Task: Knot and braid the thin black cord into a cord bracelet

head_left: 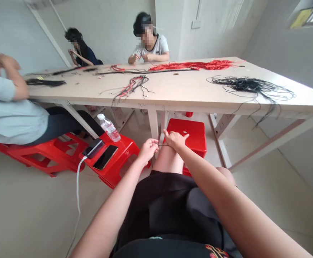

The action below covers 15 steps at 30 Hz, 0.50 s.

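Observation:
My left hand [148, 149] and my right hand [175, 139] meet above my knee, below the table edge. Both pinch a thin dark cord [163, 145] stretched taut between them. My left fingers are curled tight on one end. The right thumb and forefinger grip the other end, the remaining fingers partly spread. The cord is too thin to make out further. Behind the hands stands a red plastic stool [192, 134].
A long pale table [185, 89] carries piles of red cords [196, 65], black cords [250, 86] and a mixed bundle [131, 86]. A red stool [113, 157] at the left holds two phones and a water bottle [108, 127]. Three other people sit around the table.

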Motion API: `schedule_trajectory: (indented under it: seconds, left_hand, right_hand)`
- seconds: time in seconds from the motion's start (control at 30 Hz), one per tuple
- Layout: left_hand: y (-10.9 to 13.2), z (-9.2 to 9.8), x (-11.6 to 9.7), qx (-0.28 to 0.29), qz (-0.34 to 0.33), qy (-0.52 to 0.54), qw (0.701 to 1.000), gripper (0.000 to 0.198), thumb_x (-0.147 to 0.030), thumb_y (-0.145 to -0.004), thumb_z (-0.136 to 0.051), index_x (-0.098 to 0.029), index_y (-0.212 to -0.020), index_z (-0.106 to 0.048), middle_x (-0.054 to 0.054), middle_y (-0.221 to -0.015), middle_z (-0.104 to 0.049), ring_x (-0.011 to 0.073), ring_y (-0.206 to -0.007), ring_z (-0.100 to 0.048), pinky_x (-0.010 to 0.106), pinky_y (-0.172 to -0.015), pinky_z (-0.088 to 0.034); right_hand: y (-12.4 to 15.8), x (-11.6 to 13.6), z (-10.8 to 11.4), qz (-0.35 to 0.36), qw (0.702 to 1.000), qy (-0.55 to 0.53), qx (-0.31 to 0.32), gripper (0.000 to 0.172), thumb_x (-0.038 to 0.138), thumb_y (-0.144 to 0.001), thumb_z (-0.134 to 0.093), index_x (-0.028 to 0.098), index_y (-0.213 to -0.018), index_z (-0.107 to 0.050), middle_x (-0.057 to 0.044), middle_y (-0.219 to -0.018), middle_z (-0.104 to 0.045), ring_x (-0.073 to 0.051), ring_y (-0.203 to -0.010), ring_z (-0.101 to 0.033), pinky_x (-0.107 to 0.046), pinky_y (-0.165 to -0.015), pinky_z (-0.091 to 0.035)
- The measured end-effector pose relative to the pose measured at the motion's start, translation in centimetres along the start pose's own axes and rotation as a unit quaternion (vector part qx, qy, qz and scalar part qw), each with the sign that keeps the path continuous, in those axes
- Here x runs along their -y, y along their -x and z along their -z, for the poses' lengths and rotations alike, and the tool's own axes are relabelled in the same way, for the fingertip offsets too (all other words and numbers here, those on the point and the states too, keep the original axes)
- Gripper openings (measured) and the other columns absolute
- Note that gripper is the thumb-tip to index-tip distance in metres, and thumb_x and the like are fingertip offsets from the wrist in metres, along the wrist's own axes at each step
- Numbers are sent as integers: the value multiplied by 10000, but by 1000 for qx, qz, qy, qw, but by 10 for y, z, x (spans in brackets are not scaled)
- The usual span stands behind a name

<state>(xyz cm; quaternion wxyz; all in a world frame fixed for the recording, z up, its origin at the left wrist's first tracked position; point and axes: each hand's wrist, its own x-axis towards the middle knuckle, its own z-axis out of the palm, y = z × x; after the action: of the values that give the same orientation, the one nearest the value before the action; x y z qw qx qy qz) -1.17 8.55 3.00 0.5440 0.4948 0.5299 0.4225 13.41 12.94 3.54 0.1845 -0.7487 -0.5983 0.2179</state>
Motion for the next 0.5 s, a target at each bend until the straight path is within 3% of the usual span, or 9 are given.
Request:
schedule_trajectory:
  seconds: [0.23, 0.5]
  left_hand:
    - [11, -1, 3, -11, 6, -30, 999, 46, -195, -773, -484, -173, -775, -524, -34, -548, -496, 67, -458, -444, 197, -492, -365]
    - [20, 5, 12, -12, 3, -57, 998, 93, -131, -639, -620, -163, -727, -628, 16, -665, -586, 84, -580, -493, 231, -596, -400]
  right_hand:
    - [2, -1, -9, -9, 1000, 6, 28, 590, 580, -846, -237, 158, -844, -649, -164, -964, -662, -345, -1012, -556, -681, -957, 35]
    - [-2, -8, -16, -4, 999, 12, 37, 595, 614, -831, -215, 180, -723, -608, -158, -870, -663, -367, -987, -564, -695, -946, 51]
